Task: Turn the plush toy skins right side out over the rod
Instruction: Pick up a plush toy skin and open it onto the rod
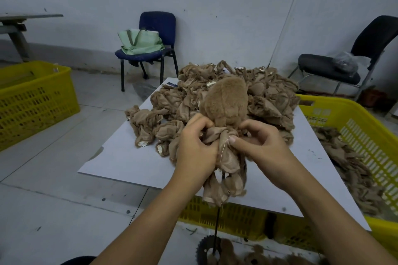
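Note:
A brown plush skin point(226, 101) stands over a thin black rod point(217, 228) in front of me. Its upper half shows furry pile; its lower half point(224, 157) is still the smooth tan backing, bunched up. My left hand point(193, 148) grips the bunched fabric on the left side. My right hand point(260, 144) pinches the same fabric on the right, thumb on the seam. The rod rises from a black toothed disc point(204, 247) on the floor. Most of the rod is hidden inside the skin.
A heap of inside-out tan skins point(269, 92) covers the far part of a white board point(129, 157). Yellow crates stand at left point(32, 101), right point(344, 127) and under the board. Furry skins point(254, 258) lie on the floor. Two chairs point(157, 34) stand by the wall.

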Available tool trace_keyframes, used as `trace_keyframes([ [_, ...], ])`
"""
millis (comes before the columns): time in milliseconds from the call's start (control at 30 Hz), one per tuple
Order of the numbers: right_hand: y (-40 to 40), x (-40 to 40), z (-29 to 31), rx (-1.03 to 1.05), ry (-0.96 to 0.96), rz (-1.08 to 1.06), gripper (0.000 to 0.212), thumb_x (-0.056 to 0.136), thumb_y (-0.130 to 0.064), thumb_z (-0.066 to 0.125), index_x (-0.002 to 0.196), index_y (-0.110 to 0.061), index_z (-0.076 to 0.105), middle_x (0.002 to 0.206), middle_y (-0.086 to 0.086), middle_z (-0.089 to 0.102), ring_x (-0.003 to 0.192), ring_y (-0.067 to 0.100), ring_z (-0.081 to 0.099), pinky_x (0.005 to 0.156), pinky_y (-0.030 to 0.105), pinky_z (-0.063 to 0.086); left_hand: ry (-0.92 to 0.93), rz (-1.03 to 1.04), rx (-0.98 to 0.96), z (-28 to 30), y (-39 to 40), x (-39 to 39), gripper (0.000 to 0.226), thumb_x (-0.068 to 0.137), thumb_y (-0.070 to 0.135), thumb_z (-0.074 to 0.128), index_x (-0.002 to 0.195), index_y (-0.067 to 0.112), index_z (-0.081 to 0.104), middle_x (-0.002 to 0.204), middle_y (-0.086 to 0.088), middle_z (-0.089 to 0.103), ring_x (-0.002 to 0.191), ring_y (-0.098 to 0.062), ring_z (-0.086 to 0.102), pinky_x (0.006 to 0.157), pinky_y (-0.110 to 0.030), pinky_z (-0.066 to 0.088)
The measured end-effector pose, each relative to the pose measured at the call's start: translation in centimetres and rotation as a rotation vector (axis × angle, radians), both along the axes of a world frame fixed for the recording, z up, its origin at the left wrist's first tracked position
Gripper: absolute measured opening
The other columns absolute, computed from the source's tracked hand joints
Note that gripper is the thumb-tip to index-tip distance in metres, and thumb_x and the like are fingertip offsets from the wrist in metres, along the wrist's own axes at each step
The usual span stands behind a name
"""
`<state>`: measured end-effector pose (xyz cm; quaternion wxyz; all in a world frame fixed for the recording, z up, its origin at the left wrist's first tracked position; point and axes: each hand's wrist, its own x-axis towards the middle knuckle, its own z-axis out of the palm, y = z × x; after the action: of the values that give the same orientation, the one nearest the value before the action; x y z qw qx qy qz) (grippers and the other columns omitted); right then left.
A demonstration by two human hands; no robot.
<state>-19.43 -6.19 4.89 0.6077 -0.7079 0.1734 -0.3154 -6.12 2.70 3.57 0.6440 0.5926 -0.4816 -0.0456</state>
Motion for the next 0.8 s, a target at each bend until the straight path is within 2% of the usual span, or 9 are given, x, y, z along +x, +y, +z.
trace_keyframes([
  [100,-0.6,-0.1,0.5,-0.124,0.061,0.038,0.018,0.080,-0.010,0.078,0.080,-0.005,0.061,0.067,-0.003,0.062,0.056,0.007,0.062,0.051,0.016,0.044,0.078,0.012,0.011,0.0,-0.1,-0.1,0.038,0.074,-0.004,0.080,0.062,-0.005,0.044,0.064,-0.013,0.040,0.064,-0.012,0.037,0.057,-0.023,0.033],
  [233,-0.4,0.3,0.5,-0.384,0.035,-0.119,0.014,0.074,-0.004,0.077,0.072,-0.006,0.063,0.090,-0.001,0.057,0.073,0.010,0.061,0.060,0.019,0.047,0.143,-0.053,0.032,0.2,0.1,0.3,0.021,0.075,-0.013,0.073,0.067,-0.007,0.055,0.067,-0.024,0.052,0.064,-0.020,0.049,0.057,-0.033,0.043],
  [300,-0.2,0.2,0.5,-0.414,-0.060,-0.166,0.009,0.073,-0.004,0.073,0.079,-0.009,0.070,0.096,-0.002,0.062,0.083,0.013,0.066,0.062,0.024,0.053,0.159,-0.153,0.045,0.4,0.3,0.5,0.013,0.076,-0.005,0.072,0.071,0.000,0.062,0.070,-0.019,0.060,0.067,-0.022,0.058,0.059,-0.037,0.050],
  [367,-0.5,0.1,0.3,-0.481,-0.108,-0.263,0.019,0.076,0.007,0.075,0.089,-0.006,0.072,0.094,0.006,0.066,0.086,0.022,0.066,0.063,0.037,0.056,0.185,-0.319,0.070,0.5,0.7,0.0,0.003,0.075,0.007,0.066,0.073,0.007,0.066,0.071,-0.005,0.062,0.069,-0.014,0.060,0.058,-0.027,0.050],
  [433,-0.7,0.0,0.0,-0.503,-0.114,-0.345,0.025,0.076,0.014,0.072,0.089,-0.008,0.071,0.083,0.008,0.067,0.080,0.024,0.065,0.059,0.038,0.055,0.146,-0.415,0.104,0.1,0.8,-0.7,0.012,0.077,0.017,0.069,0.079,0.005,0.067,0.083,-0.005,0.060,0.079,-0.014,0.062,0.066,-0.026,0.056],
  [500,-0.6,0.3,-0.4,-0.457,-0.107,-0.415,0.021,0.078,0.013,0.070,0.083,-0.007,0.069,0.072,0.004,0.064,0.070,0.024,0.063,0.054,0.037,0.052,0.062,-0.395,0.151,0.0,0.6,-0.8,0.018,0.079,0.020,0.075,0.087,0.005,0.068,0.095,-0.011,0.057,0.091,-0.024,0.062,0.074,-0.039,0.061],
  [600,-0.1,0.9,-0.6,-0.293,-0.109,-0.385,0.022,0.082,0.009,0.067,0.079,-0.013,0.070,0.071,-0.004,0.068,0.067,0.008,0.065,0.056,0.022,0.051,-0.061,-0.292,0.114,0.6,0.4,0.2,0.010,0.080,0.008,0.072,0.081,0.004,0.063,0.087,-0.003,0.051,0.082,-0.019,0.056,0.068,-0.034,0.050],
  [700,-0.4,0.7,-0.2,-0.195,-0.070,-0.168,0.014,0.090,0.001,0.067,0.091,-0.011,0.073,0.088,-0.002,0.074,0.080,0.012,0.072,0.066,0.020,0.054,-0.123,-0.186,0.023,0.9,0.5,1.0,0.015,0.078,-0.001,0.065,0.070,0.001,0.053,0.076,-0.002,0.045,0.070,-0.012,0.044,0.065,-0.024,0.036],
  [800,-0.4,0.1,0.0,-0.052,-0.027,0.063,0.006,0.085,-0.017,0.075,0.091,-0.015,0.074,0.087,-0.004,0.073,0.081,0.014,0.072,0.069,0.021,0.055,-0.103,-0.079,-0.059,0.9,0.6,1.5,0.022,0.072,-0.009,0.057,0.061,0.003,0.042,0.066,-0.004,0.040,0.063,-0.010,0.038,0.061,-0.024,0.031],
])
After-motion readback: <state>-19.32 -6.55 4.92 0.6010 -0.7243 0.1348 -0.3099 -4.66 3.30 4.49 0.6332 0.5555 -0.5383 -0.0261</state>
